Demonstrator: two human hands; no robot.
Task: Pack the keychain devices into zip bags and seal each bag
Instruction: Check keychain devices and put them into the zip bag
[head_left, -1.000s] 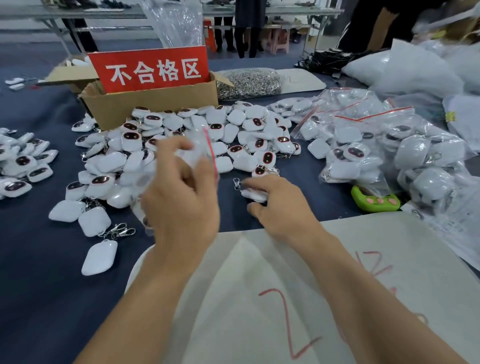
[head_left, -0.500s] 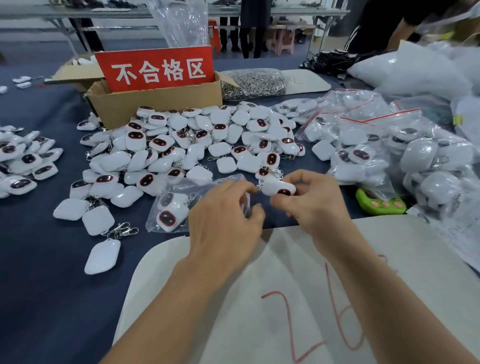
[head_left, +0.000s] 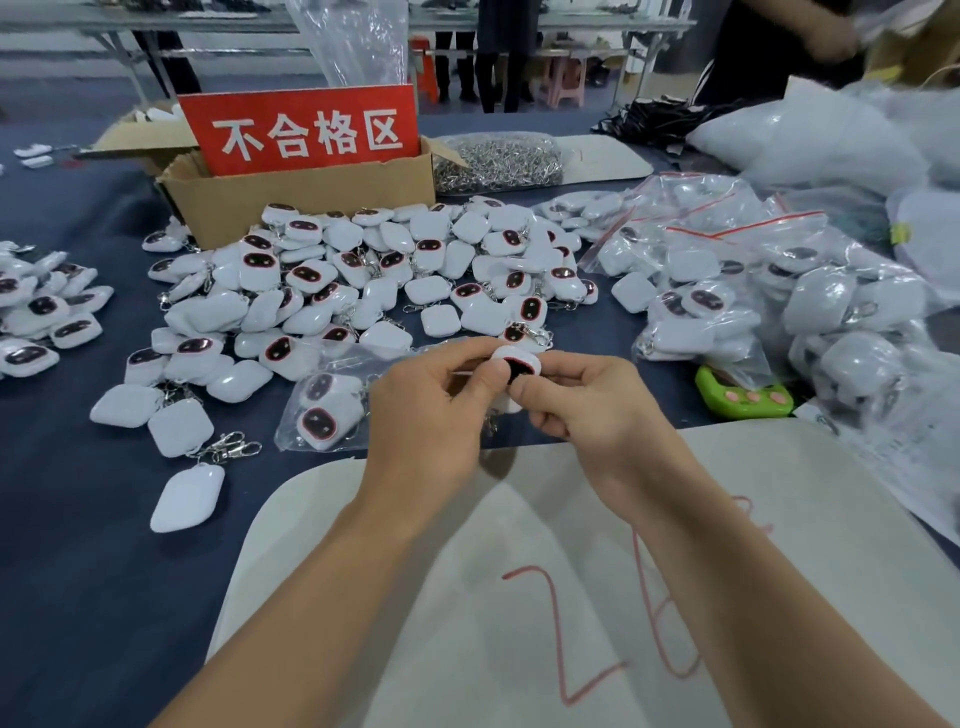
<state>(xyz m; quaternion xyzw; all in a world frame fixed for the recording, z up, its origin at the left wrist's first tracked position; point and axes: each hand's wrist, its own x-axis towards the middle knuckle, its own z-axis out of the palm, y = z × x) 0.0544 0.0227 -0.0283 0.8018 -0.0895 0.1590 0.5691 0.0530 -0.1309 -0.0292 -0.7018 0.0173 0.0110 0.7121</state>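
Your left hand and right hand meet at the middle of the view, thumbs and fingers of both pinching one white keychain device with its dark face showing. At 9 o'clock from them the clear zip bag lies on the blue table with two devices inside. Its near end is hidden under your left hand, so I cannot tell whether you grip it too. The loose pile of devices sits at 12 o'clock, the filled bags at 2 o'clock.
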